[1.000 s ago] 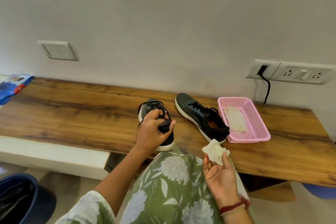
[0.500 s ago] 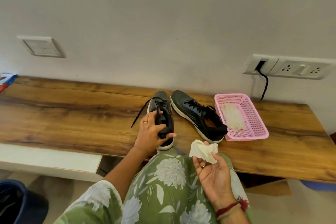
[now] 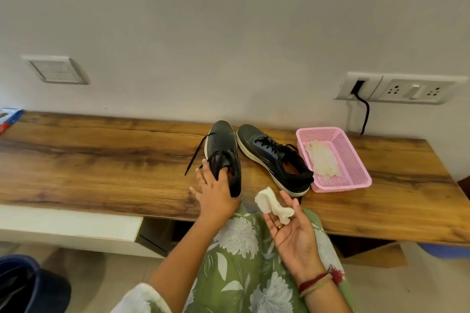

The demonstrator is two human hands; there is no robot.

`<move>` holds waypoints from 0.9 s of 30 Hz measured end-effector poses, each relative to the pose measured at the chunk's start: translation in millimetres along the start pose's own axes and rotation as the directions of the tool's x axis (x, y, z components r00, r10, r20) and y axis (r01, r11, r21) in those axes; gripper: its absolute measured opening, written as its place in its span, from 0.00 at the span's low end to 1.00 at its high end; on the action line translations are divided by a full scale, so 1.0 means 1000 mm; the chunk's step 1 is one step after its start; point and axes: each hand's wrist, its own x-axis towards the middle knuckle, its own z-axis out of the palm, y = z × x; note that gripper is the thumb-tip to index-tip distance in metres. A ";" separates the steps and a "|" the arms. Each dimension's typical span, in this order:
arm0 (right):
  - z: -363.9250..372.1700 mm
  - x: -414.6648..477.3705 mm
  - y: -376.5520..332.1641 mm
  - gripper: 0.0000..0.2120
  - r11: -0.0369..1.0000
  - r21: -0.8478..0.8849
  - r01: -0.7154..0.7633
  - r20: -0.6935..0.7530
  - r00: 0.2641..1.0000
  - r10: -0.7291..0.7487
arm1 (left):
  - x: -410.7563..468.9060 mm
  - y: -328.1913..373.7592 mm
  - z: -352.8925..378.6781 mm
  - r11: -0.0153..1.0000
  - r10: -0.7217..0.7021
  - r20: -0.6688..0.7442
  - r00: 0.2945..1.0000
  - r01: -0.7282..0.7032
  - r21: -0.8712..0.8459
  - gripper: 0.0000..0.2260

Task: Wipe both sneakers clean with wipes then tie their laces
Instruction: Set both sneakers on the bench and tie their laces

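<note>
While left grip [image 3: 216,193] rests wide on left sneaker [image 3: 221,142], right grip [image 3: 292,234] pinches crumpled wipe [image 3: 272,204]

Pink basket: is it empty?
No, the pink basket has a crumpled white wipe lying inside it.
</note>
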 end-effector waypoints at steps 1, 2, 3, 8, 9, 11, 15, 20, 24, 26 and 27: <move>0.000 -0.001 -0.001 0.21 1.000 0.017 0.002 0.001 1.000 -0.002 | -0.010 0.009 0.000 0.999 0.020 -0.029 0.999 -0.021 -0.048 0.33; 0.001 -0.001 -0.002 0.21 0.999 0.037 0.004 0.000 1.000 -0.004 | -0.018 0.018 0.002 0.992 0.053 -0.069 0.996 -0.061 -0.111 0.33; 0.002 -0.001 -0.003 0.23 0.998 0.060 0.009 0.005 1.000 -0.009 | -0.026 0.027 0.004 0.976 0.090 -0.112 0.990 -0.110 -0.189 0.32; -0.003 -0.002 -0.006 0.36 0.989 0.144 0.014 0.108 0.994 -0.030 | -0.048 0.042 0.024 0.859 0.278 -0.264 0.924 -0.362 -0.361 0.22; -0.003 -0.003 -0.006 0.33 0.989 0.149 0.012 0.100 0.995 -0.027 | -0.049 0.039 0.028 0.842 0.308 -0.290 0.906 -0.401 -0.360 0.21; -0.001 -0.002 -0.005 0.26 0.990 0.140 0.016 0.050 0.998 -0.023 | -0.046 0.035 0.034 0.815 0.339 -0.334 0.879 -0.452 -0.363 0.20; -0.002 0.002 0.000 0.24 0.999 0.041 0.014 -0.018 1.000 -0.013 | -0.043 0.034 0.037 0.783 0.396 -0.378 0.837 -0.523 -0.337 0.19; -0.008 -0.001 -0.028 0.15 0.994 -0.064 0.094 -0.090 0.991 -0.099 | -0.040 0.034 0.044 0.781 0.451 -0.394 0.801 -0.568 -0.260 0.17; -0.033 0.005 -0.080 0.07 0.955 -0.266 0.133 -0.184 0.965 -0.186 | -0.037 0.036 0.045 0.797 0.423 -0.367 0.828 -0.533 -0.283 0.17; -0.049 0.012 -0.104 0.04 0.908 -0.407 0.102 -0.252 0.943 -0.219 | -0.035 0.037 0.046 0.801 0.416 -0.356 0.837 -0.523 -0.291 0.17; -0.058 0.017 -0.113 0.02 0.867 -0.491 0.087 -0.282 0.925 -0.253 | -0.035 0.037 0.046 0.804 0.413 -0.351 0.840 -0.517 -0.292 0.17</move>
